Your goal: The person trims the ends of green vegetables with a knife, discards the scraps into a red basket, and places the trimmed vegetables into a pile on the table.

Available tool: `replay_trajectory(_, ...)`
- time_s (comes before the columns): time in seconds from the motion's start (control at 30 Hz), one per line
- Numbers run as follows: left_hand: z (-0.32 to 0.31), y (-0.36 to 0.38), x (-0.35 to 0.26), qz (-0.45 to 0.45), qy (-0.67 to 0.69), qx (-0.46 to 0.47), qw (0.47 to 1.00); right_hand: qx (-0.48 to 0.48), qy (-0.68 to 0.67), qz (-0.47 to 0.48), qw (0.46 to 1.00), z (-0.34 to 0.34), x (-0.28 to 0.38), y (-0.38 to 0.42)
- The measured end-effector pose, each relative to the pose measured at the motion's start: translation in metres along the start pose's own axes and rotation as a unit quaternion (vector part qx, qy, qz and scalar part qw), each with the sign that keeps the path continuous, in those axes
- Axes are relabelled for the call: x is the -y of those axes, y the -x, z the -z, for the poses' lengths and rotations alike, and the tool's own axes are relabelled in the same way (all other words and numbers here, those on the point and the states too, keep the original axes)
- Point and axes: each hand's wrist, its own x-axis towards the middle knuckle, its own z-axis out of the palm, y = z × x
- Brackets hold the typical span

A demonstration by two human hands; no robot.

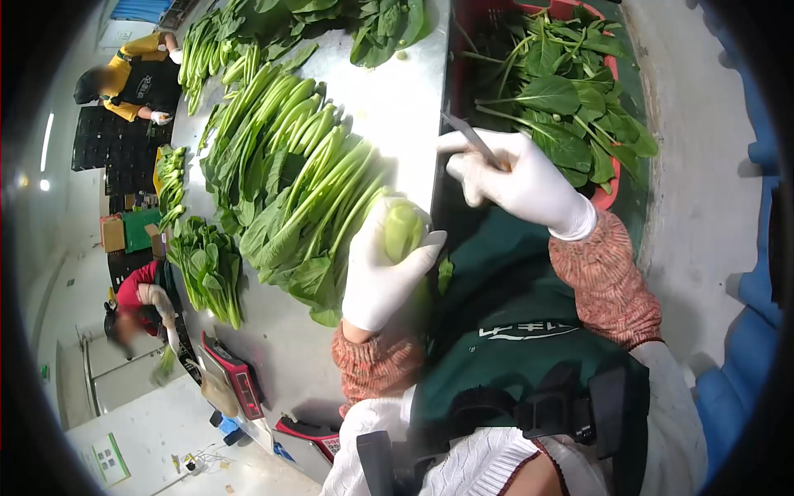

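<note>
My left hand [382, 269], in a white glove, is wrapped round the pale green base of a bok choy [404, 230] at the table's edge. The cut-looking base faces me, and the hand hides part of the plant. In my gloved right hand [521, 178] is a small knife [468, 132], its blade pointing up and to the left, apart from the bok choy. Beyond my left hand, a long row of leafy greens [289, 165] lies with stems side by side on the metal table [397, 95].
A red basket [612, 186] of loose leaves stands right of the table, beside my right hand. More greens [207, 264] lie at the left. Red scales [236, 376] stand at the lower left. Two people work across the table, one in yellow [136, 62], one in red [142, 285].
</note>
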Motion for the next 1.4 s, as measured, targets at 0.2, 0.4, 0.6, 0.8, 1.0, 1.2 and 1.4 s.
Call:
replay_trajectory(0.2,-0.006,-0.015,0.005,-0.04,0.157,0.137,0.977,0.123,0.017,0.137,0.983,-0.016,0.019,0.007)
replay_trajectory(0.4,-0.007,-0.013,0.002,0.013,0.293,0.144,0.945,0.099,0.002,0.04,0.994,-0.007,0.029,0.014)
replay_trajectory(0.6,0.008,0.004,-0.007,-0.057,0.179,-0.05,0.981,-0.073,0.199,0.1,0.972,0.023,0.034,0.009)
replay_trajectory(0.8,0.051,0.05,-0.004,-0.067,-0.016,-0.202,0.977,-0.37,0.558,0.091,0.737,0.112,0.027,-0.021)
replay_trajectory(1.0,0.046,0.041,0.004,-0.083,-0.254,-0.286,0.92,-0.001,0.221,0.11,0.969,0.002,-0.049,-0.101)
replay_trajectory(1.2,0.054,0.04,0.014,-0.141,-0.359,-0.304,0.871,0.022,0.08,-0.038,0.996,-0.052,-0.056,-0.125)
replay_trajectory(1.4,0.053,-0.004,0.019,-0.272,-0.476,-0.292,0.784,0.042,0.008,-0.017,0.999,-0.058,-0.001,-0.072)
